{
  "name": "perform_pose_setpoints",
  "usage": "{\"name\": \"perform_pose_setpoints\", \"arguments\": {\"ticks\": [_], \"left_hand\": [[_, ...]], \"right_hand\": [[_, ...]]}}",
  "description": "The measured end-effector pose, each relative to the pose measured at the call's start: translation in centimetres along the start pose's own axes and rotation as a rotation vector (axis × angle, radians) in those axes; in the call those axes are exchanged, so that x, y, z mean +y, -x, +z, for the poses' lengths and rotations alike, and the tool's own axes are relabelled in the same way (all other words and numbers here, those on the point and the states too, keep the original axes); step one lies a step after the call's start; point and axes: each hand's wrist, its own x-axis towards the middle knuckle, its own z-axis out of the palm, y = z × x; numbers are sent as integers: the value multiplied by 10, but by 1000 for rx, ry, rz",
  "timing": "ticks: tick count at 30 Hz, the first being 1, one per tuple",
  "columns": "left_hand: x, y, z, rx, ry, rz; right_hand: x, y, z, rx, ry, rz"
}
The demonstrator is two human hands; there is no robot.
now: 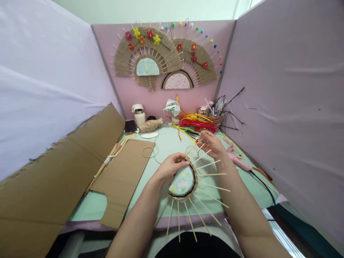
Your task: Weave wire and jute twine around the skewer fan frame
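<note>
My left hand (174, 165) pinches the upper end of a half-round fan base (184, 182) covered in pale blue flowered fabric. Black cord and a band of twine edge its curve, and thin wooden sticks (212, 174) spread out from it like rays. My right hand (211, 144) is raised above the uppermost sticks, its fingers closed on a thin strand of twine (198, 152). The strand hangs in loops by the sticks; its exact path between my fingers is hard to see.
Cut cardboard (125, 168) and bundled sticks (107, 160) lie left. A twine roll (151, 125), white bottle (139, 116) and colourful pipe cleaners (196, 122) are at the back. A pink glue gun (240, 162) lies right. Decorated fans (146, 43) hang behind.
</note>
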Motion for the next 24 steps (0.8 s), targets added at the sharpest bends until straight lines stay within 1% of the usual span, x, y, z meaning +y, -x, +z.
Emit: {"name": "perform_pose_setpoints", "arguments": {"ticks": [3, 5, 8, 11, 17, 21, 24], "left_hand": [[0, -2, 1, 104, 51, 75], [1, -3, 1, 165, 74, 124], [3, -4, 0, 255, 83, 202], [4, -5, -1, 339, 105, 274], [3, -7, -2, 398, 177, 344], [4, -7, -3, 445, 144, 387], [5, -6, -4, 445, 114, 397]], "right_hand": [[6, -2, -2, 10, 109, -11], [10, -3, -3, -6, 242, 25], [14, -1, -3, -107, 412, 133], [14, 2, -2, -176, 458, 194], [11, 4, -2, -221, 545, 227], [11, 4, -3, -279, 634, 209], [9, 5, -3, -285, 605, 185]]}}
